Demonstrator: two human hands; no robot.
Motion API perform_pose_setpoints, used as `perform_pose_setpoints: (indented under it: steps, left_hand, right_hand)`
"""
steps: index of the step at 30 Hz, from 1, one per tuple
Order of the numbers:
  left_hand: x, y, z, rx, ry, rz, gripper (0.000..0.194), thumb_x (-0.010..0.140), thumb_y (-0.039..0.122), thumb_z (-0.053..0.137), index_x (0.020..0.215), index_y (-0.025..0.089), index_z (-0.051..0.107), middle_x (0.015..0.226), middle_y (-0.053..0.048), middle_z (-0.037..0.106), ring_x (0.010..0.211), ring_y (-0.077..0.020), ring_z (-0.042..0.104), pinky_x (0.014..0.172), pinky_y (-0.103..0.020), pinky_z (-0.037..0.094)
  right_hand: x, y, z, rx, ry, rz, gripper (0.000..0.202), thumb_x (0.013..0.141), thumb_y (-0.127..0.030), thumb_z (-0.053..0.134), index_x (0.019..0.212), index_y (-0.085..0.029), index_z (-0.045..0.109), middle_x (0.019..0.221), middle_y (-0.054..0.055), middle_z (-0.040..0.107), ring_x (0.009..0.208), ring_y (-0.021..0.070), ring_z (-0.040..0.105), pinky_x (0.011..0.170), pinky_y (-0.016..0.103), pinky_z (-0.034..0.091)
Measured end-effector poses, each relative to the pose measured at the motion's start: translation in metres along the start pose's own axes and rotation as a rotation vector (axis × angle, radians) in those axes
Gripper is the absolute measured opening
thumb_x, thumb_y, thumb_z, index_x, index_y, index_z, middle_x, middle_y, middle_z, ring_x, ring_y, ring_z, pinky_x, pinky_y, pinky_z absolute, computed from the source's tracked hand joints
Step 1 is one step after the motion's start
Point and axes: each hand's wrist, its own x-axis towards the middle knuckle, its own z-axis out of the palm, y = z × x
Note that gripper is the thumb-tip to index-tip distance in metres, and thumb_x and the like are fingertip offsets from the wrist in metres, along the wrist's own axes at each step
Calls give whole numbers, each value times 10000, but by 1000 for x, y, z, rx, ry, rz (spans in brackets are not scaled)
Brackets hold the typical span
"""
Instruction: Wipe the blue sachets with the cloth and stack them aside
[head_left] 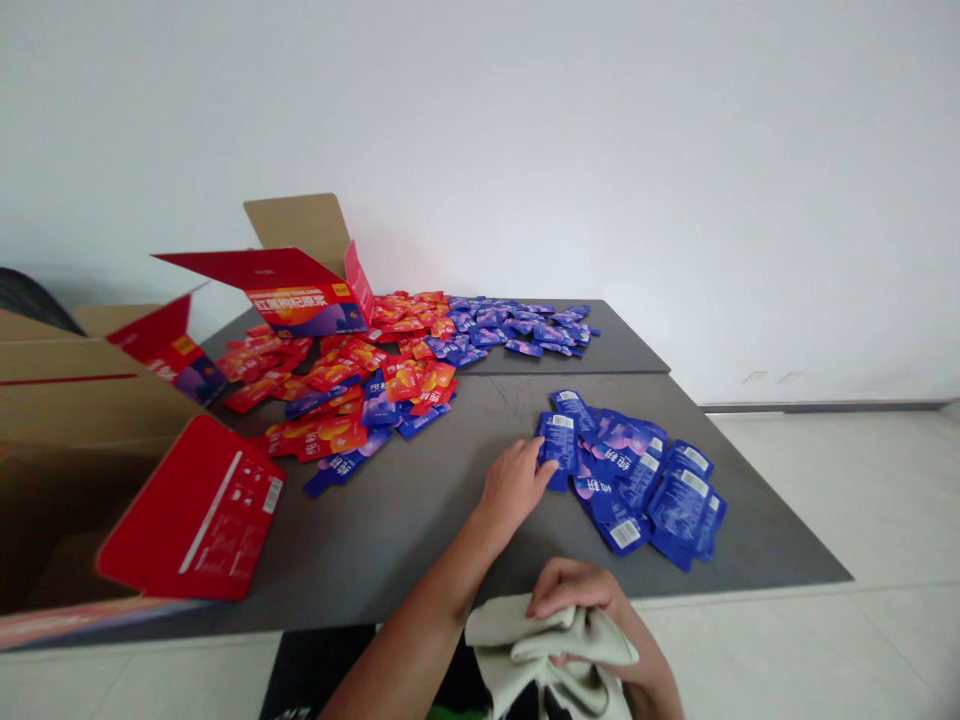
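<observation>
My left hand (pixel 516 482) reaches over the grey table with its fingers closed at the left edge of a blue pouch (pixel 561 440). The thumb lies over that pouch, which shows its back with a white barcode label. Right beside it is a loose pile of similar blue pouches (pixel 626 465), some face up with pink and white print. Close to my body, below the table's front edge, my right hand (pixel 581 590) is closed around a bunched pale cloth (pixel 555 635). Part of its fingers is hidden in the folds.
A mixed heap of red pouches (pixel 341 360) and blue pouches (pixel 517 325) spreads over the left and back of the grey table (pixel 420 520). An open red carton (pixel 311 300) stands behind the heap. A bigger open cardboard box (pixel 67 420) fills the left side.
</observation>
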Motion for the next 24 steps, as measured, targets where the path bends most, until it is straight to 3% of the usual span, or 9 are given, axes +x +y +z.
perform_pose_setpoints:
  steps: [9, 16, 19, 24]
  left_hand:
    - [-7, -3, -7, 55, 48, 44, 291, 1034, 355, 566, 1258, 200, 667, 1110, -87, 699, 999, -219, 684, 925, -333, 534]
    - [-31, -16, -12, 137, 124, 108, 219, 980, 280, 661, 1187, 219, 699, 1131, -78, 674, 1097, -247, 627, 987, -382, 503]
    - [-43, -21, -29, 174, 206, 109, 235, 996, 287, 639, 1227, 267, 681, 1187, -55, 658, 1125, -230, 610, 984, -373, 490]
    - [-52, -55, -88, 284, 453, -64, 268, 1047, 293, 523, 1285, 231, 631, 1274, -108, 582, 1225, -272, 531, 1050, -440, 433]
  right_hand:
    - [1, -2, -1, -30, -4, -16, 339, 772, -451, 889, 1089, -345, 828, 930, 56, 762, 791, 180, 696, 681, 259, 528]
    - [3, -6, 0, -100, -6, -45, 321, 807, -503, 848, 1085, -344, 823, 900, 62, 750, 769, 187, 702, 657, 260, 534]
    - [3, -5, -1, -116, -9, -51, 318, 820, -508, 834, 1107, -372, 812, 903, 61, 751, 763, 193, 707, 649, 268, 540]
    - [0, 2, -5, -128, -24, -32, 316, 809, -514, 839, 1095, -381, 816, 900, 70, 746, 752, 205, 708, 627, 277, 535]
